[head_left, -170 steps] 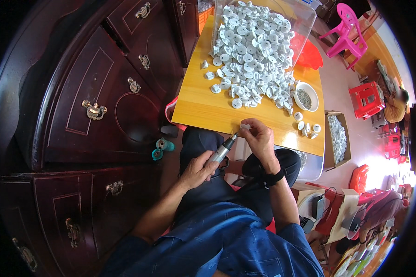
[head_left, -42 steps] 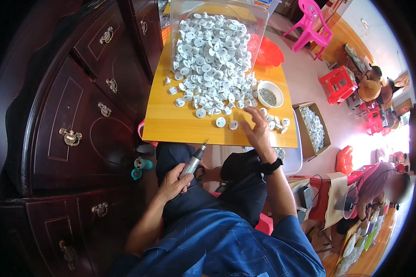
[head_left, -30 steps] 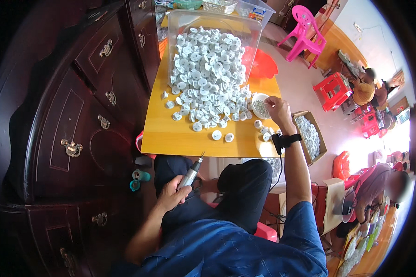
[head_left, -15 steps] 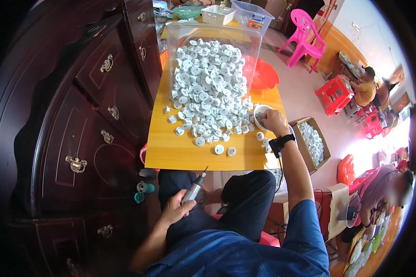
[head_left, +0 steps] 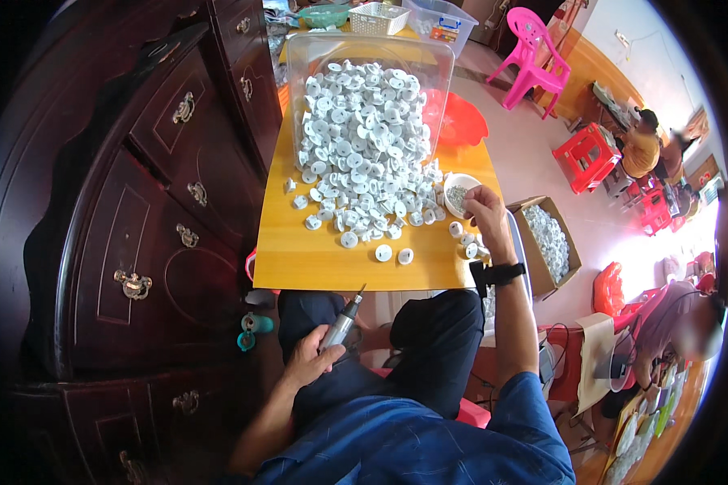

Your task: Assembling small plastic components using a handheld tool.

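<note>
The bowl, on the right of the table, holds small grey bits. The right hand is at its near right rim, thumb and fingers bunched with the tips together; whether a bit is pinched between them I cannot tell. The left hand has its fingers wrapped around the driver, which tilts well to the left of the bowl and nearer the person, its thin tip pointing up toward the table's edge. The driver looks rigid and of moderate weight, perhaps smooth on its silvery body, so that body seems the place to hold, with fingers clear of the tip. The bits look hard, light and easily dropped, likely best taken singly between fingertips. White parts spill from the tub left of the bowl, with a few just nearer than it; they look light, stiff and slightly slick, probably best held by their round rims. The basin lies beyond the bowl, the carton to its right
</note>
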### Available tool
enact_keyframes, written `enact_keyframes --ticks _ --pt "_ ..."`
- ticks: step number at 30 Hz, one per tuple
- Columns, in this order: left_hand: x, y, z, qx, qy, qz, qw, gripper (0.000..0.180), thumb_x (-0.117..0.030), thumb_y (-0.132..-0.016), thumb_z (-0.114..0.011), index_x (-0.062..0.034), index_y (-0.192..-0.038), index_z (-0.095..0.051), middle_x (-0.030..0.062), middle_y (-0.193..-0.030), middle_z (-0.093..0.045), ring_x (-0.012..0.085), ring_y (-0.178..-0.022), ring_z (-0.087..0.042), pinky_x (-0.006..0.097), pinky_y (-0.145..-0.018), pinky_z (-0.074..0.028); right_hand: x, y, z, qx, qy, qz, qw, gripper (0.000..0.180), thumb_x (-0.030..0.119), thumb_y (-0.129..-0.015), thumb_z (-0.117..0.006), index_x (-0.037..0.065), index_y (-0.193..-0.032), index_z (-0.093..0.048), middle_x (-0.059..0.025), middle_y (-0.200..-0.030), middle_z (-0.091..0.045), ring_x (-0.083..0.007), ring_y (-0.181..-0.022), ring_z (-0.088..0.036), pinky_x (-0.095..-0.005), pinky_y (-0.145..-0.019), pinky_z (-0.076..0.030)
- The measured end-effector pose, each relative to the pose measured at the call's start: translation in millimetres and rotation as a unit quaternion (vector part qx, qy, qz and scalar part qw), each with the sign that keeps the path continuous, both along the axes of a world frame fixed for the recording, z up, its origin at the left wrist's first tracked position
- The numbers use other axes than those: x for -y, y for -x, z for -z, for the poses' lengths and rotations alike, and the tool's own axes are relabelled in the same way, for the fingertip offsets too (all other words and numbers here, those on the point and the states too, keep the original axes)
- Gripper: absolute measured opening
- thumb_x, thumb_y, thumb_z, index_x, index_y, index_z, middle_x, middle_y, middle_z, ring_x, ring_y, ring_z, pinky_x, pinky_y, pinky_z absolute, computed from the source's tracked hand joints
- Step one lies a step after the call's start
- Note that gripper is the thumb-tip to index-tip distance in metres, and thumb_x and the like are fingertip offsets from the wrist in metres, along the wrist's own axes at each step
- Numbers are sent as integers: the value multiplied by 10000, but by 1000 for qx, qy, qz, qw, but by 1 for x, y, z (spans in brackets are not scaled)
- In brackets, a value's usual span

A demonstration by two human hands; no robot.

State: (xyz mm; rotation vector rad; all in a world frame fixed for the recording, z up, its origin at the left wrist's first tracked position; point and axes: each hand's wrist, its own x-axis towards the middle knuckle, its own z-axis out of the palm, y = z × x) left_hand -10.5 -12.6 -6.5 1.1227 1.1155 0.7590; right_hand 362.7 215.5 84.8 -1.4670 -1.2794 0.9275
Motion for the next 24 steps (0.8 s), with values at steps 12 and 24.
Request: enact_keyframes --ticks 12,24 --pt "0 -1 -6 -1 -25 7 1000 437 -355 -911 -712 -23 -1162 -579 20 -763 -594 80 -565 -572 256 -532 -470 96 83 48 -199 104 -137 965 80 108 -941 -668 47 -992 -661 8 -804 -661 -68 -704 -608 -218 -647 -487" --pt "0 -1 -25 -16 -61 26 998 455 -305 -909 -728 -22 -1223 -560 -7 -820 -564 65 -623 -546 235 -564 -459 124 118 63 -279 133 -209 928 112 164 -948 -693 70 -1000 -661 19 -876 -669 -69 -770 -623 -219 -702 -506"
